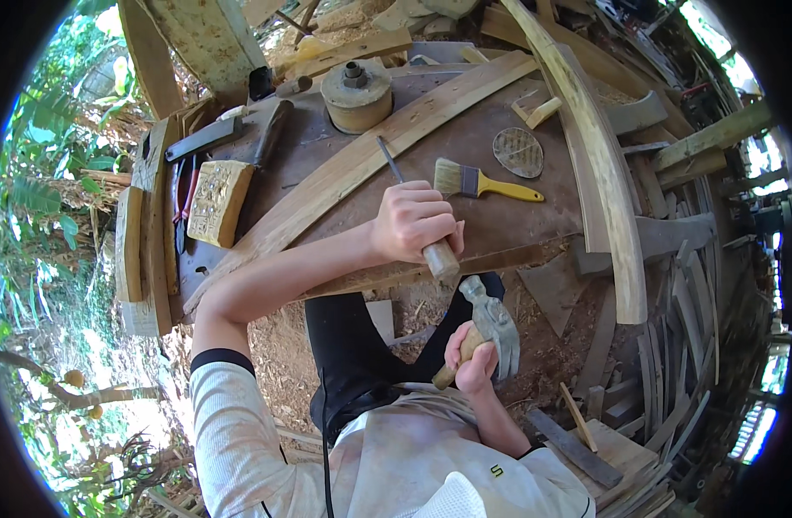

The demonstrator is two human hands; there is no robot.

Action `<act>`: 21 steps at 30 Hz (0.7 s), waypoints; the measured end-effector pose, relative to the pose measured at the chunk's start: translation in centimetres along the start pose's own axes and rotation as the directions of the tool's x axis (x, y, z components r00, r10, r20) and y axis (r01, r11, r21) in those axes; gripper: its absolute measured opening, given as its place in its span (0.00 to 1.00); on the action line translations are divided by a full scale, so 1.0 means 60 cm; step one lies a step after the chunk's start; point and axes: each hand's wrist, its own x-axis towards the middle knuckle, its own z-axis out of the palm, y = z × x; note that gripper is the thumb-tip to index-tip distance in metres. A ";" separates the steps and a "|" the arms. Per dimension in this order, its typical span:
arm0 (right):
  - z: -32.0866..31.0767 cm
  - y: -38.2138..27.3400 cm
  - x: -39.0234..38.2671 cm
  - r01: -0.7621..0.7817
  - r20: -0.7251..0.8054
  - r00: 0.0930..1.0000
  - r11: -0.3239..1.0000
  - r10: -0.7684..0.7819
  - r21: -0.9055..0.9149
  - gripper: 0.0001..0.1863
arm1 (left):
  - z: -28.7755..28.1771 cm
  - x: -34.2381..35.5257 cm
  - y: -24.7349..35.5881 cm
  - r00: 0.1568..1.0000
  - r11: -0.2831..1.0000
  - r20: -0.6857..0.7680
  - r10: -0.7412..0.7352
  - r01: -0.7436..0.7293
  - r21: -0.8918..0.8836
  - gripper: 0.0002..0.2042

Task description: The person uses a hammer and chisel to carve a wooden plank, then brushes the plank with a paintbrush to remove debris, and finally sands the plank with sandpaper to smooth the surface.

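My left hand (411, 221) is closed around the handle of a chisel (442, 261). Its thin metal blade points away from me, with the tip over a long curved wooden plank (335, 177) that lies across the worktable. Whether the tip touches the plank, I cannot tell. Close to my body, my right hand (474, 361) grips a claw hammer (497, 330) short on its wooden handle, the metal head just below the chisel's butt end. To the right of my left hand lies a paintbrush (491, 184) with a yellow handle.
On the brown worktable (517, 220) are an oval ridged piece (518, 153), a round pot-like block (356, 97), a wooden block (218, 203) with metal dots, and red-handled pliers (189, 194). A long pale pole (603, 164) crosses the right side. Wood offcuts (672, 345) pile up beyond.
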 end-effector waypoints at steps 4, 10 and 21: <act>0.000 -0.001 0.003 0.019 -0.025 1.000 0.997 -0.017 0.078 0.44 | -0.003 0.010 0.001 0.995 0.998 -0.072 -0.066 0.065 -0.014 0.16; -0.011 0.000 0.001 -0.016 -0.027 0.999 0.997 0.018 0.072 0.44 | -0.012 0.002 -0.019 0.867 0.968 0.494 0.062 0.069 -0.242 0.14; -0.027 0.010 -0.015 0.085 0.008 0.996 0.996 -0.085 0.014 0.41 | -0.007 -0.017 -0.018 0.727 0.985 0.677 0.116 0.007 -0.175 0.17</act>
